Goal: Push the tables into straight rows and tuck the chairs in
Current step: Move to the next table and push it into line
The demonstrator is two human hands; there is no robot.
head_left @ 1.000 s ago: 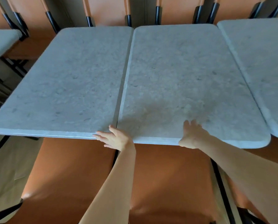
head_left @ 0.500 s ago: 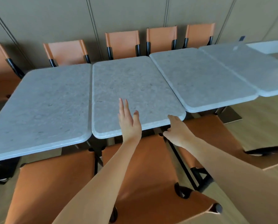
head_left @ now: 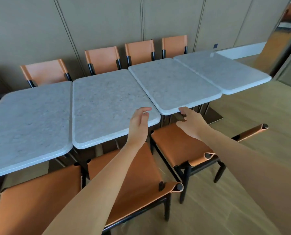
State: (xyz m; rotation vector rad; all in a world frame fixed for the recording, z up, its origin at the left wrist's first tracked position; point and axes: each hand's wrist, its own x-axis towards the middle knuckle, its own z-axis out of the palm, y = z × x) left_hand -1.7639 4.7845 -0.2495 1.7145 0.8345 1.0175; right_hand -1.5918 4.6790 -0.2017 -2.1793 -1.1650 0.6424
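Reaching over the second table (head_left: 107,106), the left hand (head_left: 138,123) hovers with fingers loosely curled, holding nothing. The right hand (head_left: 190,123), fingers relaxed, touches the third table (head_left: 173,83) at its near edge.

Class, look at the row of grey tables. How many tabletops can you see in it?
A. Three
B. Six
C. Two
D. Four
D: four tabletops stand side by side, at and.
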